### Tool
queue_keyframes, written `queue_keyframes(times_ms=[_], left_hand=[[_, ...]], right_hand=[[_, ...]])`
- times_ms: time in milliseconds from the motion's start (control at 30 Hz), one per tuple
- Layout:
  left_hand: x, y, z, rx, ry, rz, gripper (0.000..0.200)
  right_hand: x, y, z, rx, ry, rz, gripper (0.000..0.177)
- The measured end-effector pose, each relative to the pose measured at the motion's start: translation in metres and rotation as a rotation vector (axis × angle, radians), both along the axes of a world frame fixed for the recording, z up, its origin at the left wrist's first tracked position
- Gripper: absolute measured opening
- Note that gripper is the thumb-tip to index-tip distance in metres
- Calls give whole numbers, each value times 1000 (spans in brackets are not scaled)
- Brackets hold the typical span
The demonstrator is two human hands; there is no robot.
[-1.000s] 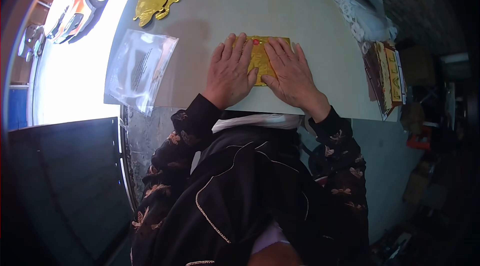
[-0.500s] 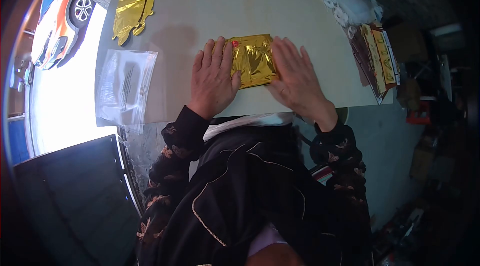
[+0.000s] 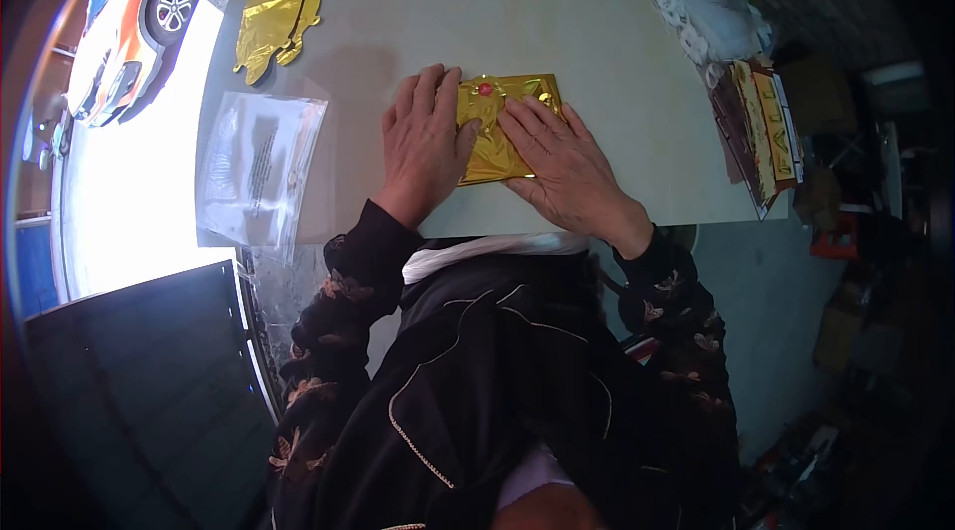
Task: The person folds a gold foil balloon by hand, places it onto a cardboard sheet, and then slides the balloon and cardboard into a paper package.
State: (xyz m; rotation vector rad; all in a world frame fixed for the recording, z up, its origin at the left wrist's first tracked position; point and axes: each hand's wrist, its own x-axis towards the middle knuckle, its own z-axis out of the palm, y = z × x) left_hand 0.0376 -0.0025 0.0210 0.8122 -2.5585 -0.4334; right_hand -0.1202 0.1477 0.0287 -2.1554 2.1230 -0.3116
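A flat, shiny gold foil packet [image 3: 502, 147] with a small red spot near its top lies on the pale table [image 3: 348, 147]. My left hand [image 3: 425, 137] rests along the packet's left edge, palm down, its fingers stretched out and pointing away from me. Across the right part of the packet lies my right hand [image 3: 567, 164], flat, with its fingers extended over the foil. Neither hand is wrapped round anything. The lower right of the packet is hidden under my right hand.
Clear plastic bags [image 3: 261, 167] lie at the table's left edge. Gold foil shapes [image 3: 284, 2] are at the back left. White stringy material in plastic [image 3: 696, 7] and printed packaging [image 3: 761, 127] sit on the right.
My right hand has moved left from the packet's right edge onto its surface. My left hand stays at the left edge. The whole view has shifted slightly.
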Motion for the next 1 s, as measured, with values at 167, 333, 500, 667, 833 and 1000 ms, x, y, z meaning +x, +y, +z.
queue_keyframes(times_ms=[167, 333, 500, 667, 833, 1000], left_hand=[[-15, -15, 2, 45, 41, 5, 47], [-21, -14, 3, 43, 84, 8, 44], [-18, -10, 5, 98, 122, 30, 50], [-22, -11, 13, 283, 125, -9, 51], [-21, -13, 20, 463, 206, -58, 46], [-20, -12, 23, 514, 200, -101, 43]], right_hand=[[0, -1, -2, -4, 13, 5, 72], [1, -1, -1, -1, 23, -5, 72], [1, 0, -2, -8, 23, 1, 73], [1, 0, -1, -14, 12, 1, 73], [1, 0, -1, -5, 15, 0, 73], [1, 0, -1, -12, 23, -1, 73]])
